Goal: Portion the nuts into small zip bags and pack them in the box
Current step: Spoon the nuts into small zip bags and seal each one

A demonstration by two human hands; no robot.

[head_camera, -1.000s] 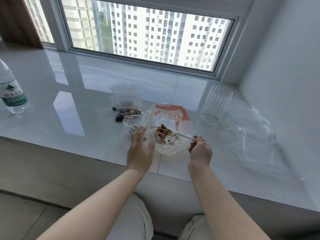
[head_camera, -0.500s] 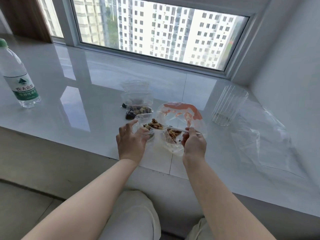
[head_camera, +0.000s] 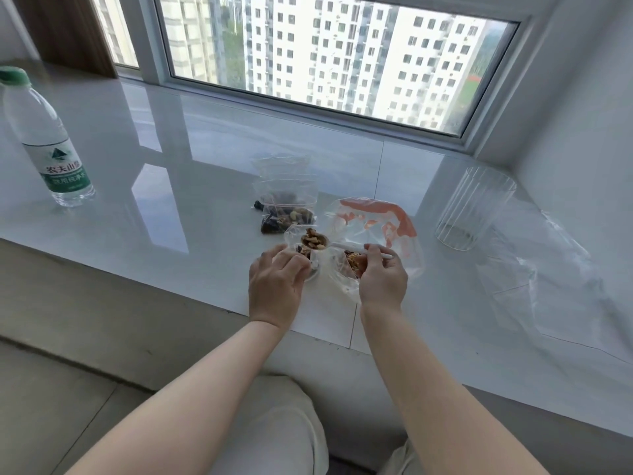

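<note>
My right hand (head_camera: 382,277) pinches the handle of a white plastic spoon (head_camera: 346,247), whose bowl holds a heap of mixed nuts (head_camera: 312,238). The loaded spoon sits over the mouth of a small clear zip bag (head_camera: 297,234), which my left hand (head_camera: 275,281) holds open at its near edge. Just right of it lies the large clear bag with red print (head_camera: 383,221), with more nuts (head_camera: 354,261) inside near my right hand. Behind the small bag lie filled zip bags of nuts (head_camera: 287,214) and empty ones (head_camera: 282,168).
A water bottle with a green cap (head_camera: 42,138) stands at the far left of the white glossy sill (head_camera: 154,214). A clear ribbed plastic box (head_camera: 474,207) stands at the right, with a large crumpled clear plastic sheet (head_camera: 548,275) beyond it. A window runs along the back.
My right hand lifted the spoon out of the large bag and carried the nuts left over the small zip bag. My left hand shifted to the small bag's opening.
</note>
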